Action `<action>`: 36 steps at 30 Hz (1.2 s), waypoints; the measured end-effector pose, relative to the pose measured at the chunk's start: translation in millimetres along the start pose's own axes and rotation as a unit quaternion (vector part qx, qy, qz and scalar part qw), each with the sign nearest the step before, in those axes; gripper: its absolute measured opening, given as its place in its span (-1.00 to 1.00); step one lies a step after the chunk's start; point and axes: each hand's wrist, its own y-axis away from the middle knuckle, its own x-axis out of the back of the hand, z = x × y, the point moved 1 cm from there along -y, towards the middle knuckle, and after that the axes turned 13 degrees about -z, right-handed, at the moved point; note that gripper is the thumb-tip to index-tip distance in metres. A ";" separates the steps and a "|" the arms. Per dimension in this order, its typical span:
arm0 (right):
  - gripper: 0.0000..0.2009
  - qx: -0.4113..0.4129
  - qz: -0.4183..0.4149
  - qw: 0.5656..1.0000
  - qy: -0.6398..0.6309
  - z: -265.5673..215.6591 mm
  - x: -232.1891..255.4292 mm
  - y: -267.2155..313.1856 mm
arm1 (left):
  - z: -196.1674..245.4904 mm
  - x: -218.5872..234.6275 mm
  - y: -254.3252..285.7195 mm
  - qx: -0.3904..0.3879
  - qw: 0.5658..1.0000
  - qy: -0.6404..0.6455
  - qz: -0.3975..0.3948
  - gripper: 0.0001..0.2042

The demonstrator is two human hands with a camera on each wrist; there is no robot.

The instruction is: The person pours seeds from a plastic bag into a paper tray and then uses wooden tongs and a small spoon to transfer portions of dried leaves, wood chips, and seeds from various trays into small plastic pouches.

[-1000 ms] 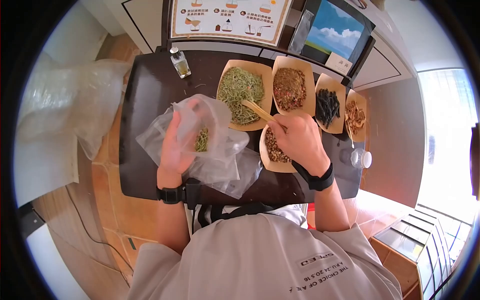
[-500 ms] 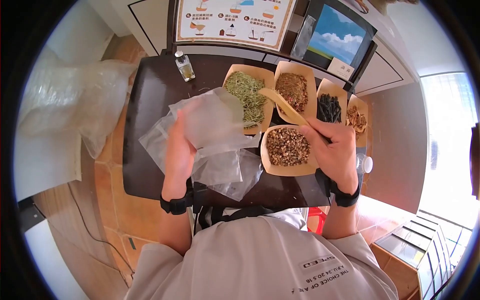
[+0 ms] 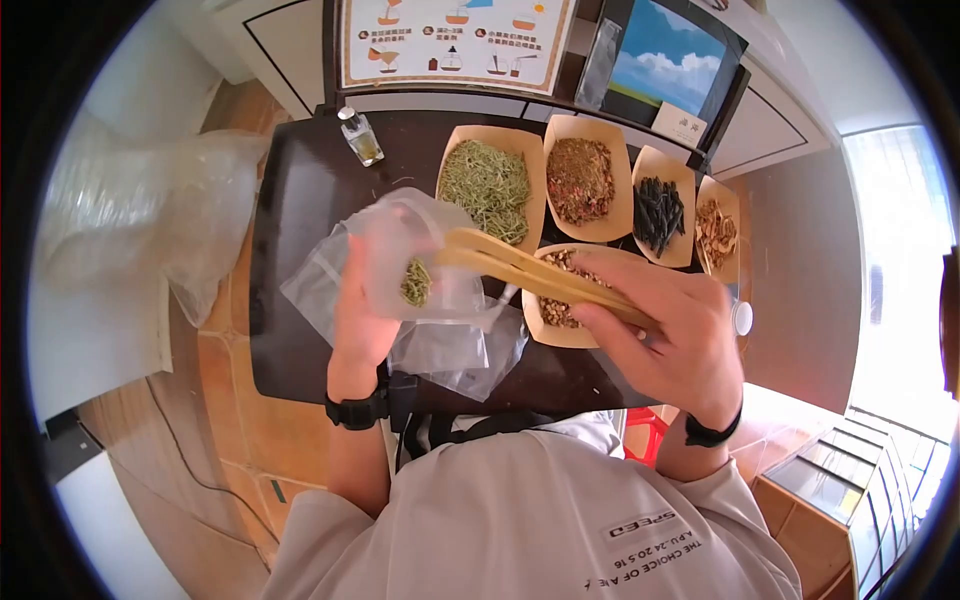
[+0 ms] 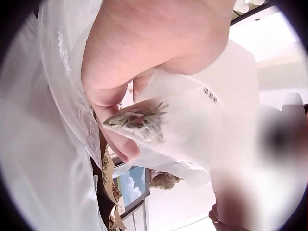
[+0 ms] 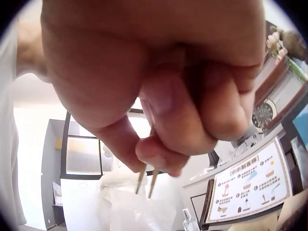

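Note:
My left hand (image 3: 358, 330) holds a translucent bag (image 3: 455, 300), and a clump of dried green herb (image 3: 414, 284) shows inside it. In the left wrist view the herb (image 4: 139, 122) sits in the pointed corner of the bag, beside the fingers. My right hand (image 3: 680, 325) grips wooden tongs (image 3: 530, 268), whose tips overlap the upper part of the bag in the head view. The tongs' two arms stand slightly apart in the right wrist view. Beneath the tongs is a paper tray (image 3: 535, 328) of brown bits, partly covered by the right hand.
Several paper trays line the back: green herb (image 3: 485, 185), reddish-brown mix (image 3: 580, 180), dark strips (image 3: 658, 215) and tan chips (image 3: 715, 237). A small glass bottle (image 3: 362, 140) stands at the back left. Flat clear bags (image 3: 470, 370) lie under the left hand. A picture board (image 3: 455, 45) stands behind.
The right hand first drew the tongs right, away from the green herb tray, then swung their tips left to the bag. The left hand stays in place, keeping the bag.

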 end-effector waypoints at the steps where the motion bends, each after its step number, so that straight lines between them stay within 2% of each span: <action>1: -0.77 0.030 0.043 0.998 0.024 -9.1 5.3 0.2 | 0.5 0.0 1.3 -0.002 1.000 0.004 0.021 -0.43; 2: -0.76 0.059 0.088 0.993 0.048 -17.4 9.9 0.9 | 0.8 2.1 3.4 0.006 1.000 0.002 0.019 -0.43; 4: -0.74 0.161 0.082 0.966 0.183 -31.2 24.1 15.0 | 4.3 7.9 9.4 -0.048 0.998 0.018 0.028 -0.40; 8: -0.61 0.179 0.065 0.970 0.154 -43.5 19.1 12.2 | 17.2 2.7 13.7 -0.003 0.999 0.032 0.015 -0.37; 9: -0.63 0.193 0.028 0.971 0.137 -32.4 18.1 10.2 | 17.1 4.8 13.4 -0.005 0.999 0.029 0.014 -0.37; 12: -0.67 0.203 -0.004 0.970 0.133 -8.3 11.8 4.6 | 14.4 10.5 11.2 -0.052 0.998 0.027 -0.034 -0.38; 17: -0.66 0.215 0.008 0.973 0.088 -11.3 10.9 12.0 | 12.5 7.9 10.0 -0.007 1.000 0.004 0.026 -0.40; 18: -0.68 0.222 0.038 0.971 0.085 -19.1 13.3 14.3 | 12.0 10.8 9.7 -0.005 1.000 0.003 0.025 -0.40; 19: -0.71 0.229 0.068 0.968 0.080 -28.6 13.9 17.6 | 11.4 15.1 9.7 -0.009 0.998 0.048 -0.028 -0.41; 20: -0.73 0.207 0.126 0.966 0.086 -43.0 10.2 24.4 | 10.6 17.8 10.6 -0.011 0.992 0.092 -0.081 -0.42; 21: -0.73 0.161 0.091 0.981 0.063 -53.3 16.7 29.6 | 11.0 16.4 10.7 -0.007 0.993 0.091 -0.079 -0.42; 22: -0.74 0.114 0.054 0.991 0.039 -62.1 24.3 33.2 | 11.9 13.5 10.4 -0.015 0.996 0.068 -0.049 -0.42; 24: -0.74 0.092 0.039 0.994 0.040 -74.5 32.3 40.1 | 10.4 6.3 12.5 -0.017 0.999 0.046 -0.015 -0.43; 26: -0.74 0.064 0.015 0.996 0.053 -85.0 39.3 42.3 | 12.5 1.5 10.8 -0.023 0.998 0.011 0.059 -0.43; 32: -0.74 -0.012 -0.063 0.993 0.102 -104.9 55.4 44.1 | 14.7 -4.1 10.1 -0.010 0.997 0.008 0.074 -0.42; 33: -0.74 -0.022 -0.074 0.991 0.110 -106.5 55.6 42.8 | 14.9 -0.7 10.4 -0.011 0.997 0.005 0.075 -0.42; 35: -0.73 -0.038 -0.099 0.987 0.120 -107.7 53.1 39.1 | 16.1 7.4 12.0 -0.009 0.999 0.045 0.007 -0.45; 36: -0.73 -0.036 -0.099 0.988 0.114 -107.3 52.9 54.2 | 18.5 9.1 13.2 -0.008 0.999 0.041 0.012 -0.45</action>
